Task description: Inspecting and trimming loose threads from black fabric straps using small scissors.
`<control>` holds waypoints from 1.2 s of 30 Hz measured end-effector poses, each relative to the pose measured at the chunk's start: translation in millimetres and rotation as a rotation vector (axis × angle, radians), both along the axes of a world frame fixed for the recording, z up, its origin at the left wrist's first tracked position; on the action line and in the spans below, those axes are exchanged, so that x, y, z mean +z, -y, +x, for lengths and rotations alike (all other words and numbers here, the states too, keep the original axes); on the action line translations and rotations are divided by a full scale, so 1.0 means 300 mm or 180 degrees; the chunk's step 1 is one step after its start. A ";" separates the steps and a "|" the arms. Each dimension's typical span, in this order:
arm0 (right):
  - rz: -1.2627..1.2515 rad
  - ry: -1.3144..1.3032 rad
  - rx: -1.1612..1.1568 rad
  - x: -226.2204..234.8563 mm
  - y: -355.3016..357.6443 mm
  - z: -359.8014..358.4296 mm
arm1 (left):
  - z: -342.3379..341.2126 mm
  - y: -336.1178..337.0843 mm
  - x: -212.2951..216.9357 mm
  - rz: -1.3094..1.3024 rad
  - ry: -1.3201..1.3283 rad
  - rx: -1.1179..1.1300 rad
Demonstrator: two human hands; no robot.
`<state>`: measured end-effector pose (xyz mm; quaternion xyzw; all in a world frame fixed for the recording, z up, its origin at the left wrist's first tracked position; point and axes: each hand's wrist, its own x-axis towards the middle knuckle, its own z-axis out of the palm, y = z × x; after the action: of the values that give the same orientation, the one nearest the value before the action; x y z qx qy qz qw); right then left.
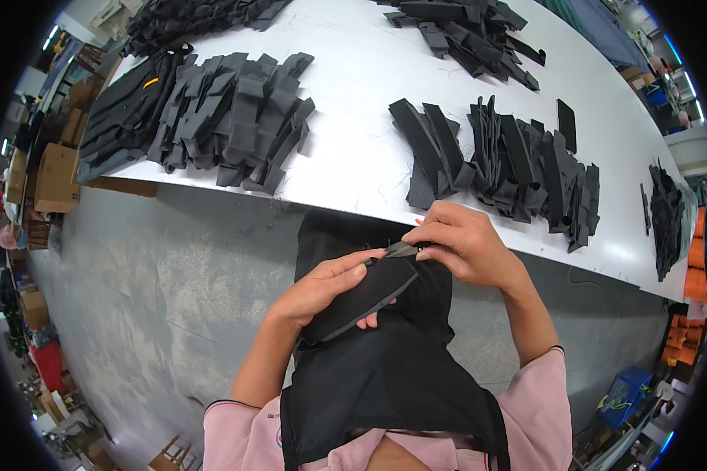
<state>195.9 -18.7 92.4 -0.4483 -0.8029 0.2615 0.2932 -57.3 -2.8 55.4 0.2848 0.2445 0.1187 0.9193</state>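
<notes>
My left hand [330, 284] is closed round a black fabric strip [369, 294], its thumb on top and fingertips showing beneath. The strip lies slantwise above my black apron [385, 385], its upper end toward the table. At that end my right hand [467, 243] pinches a thin grey-black flap [401, 250] between thumb and forefinger. A small orange-red bit shows beside the right fingers; what it is I cannot make out. Both hands are just in front of the table's near edge.
The white table [346, 133] carries black strip piles at the left [228, 118], near right [518, 161], far right [467, 35] and right end [666, 220]. Folded black pieces with an orange tab [126, 110] lie at the left edge. Cardboard boxes [57, 178] and a blue crate [625, 396] stand on the floor.
</notes>
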 end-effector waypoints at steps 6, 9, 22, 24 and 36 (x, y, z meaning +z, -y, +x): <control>-0.0235 -0.0385 -0.0123 -0.016 0.024 -0.009 | -0.007 0.001 -0.001 0.0024 0.0002 0.0014; -0.0280 -0.0521 -0.0296 -0.043 0.033 -0.022 | -0.007 0.000 0.003 0.0074 -0.0049 0.0023; -0.0167 -0.0402 -0.1728 -0.091 0.149 -0.156 | 0.054 0.045 0.001 0.5030 -0.3088 0.0897; -0.0089 -0.0310 -0.1760 -0.101 0.149 -0.168 | 0.060 0.048 0.000 0.5170 -0.3136 0.0875; 0.0058 -0.0311 -0.2209 -0.119 0.155 -0.179 | 0.074 0.055 -0.005 0.5581 -0.3341 0.1009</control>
<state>142.2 -65.2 56.6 -0.6789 -0.5900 0.1601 0.4068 -35.1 -19.2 53.9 0.8350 0.4770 0.2357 0.1403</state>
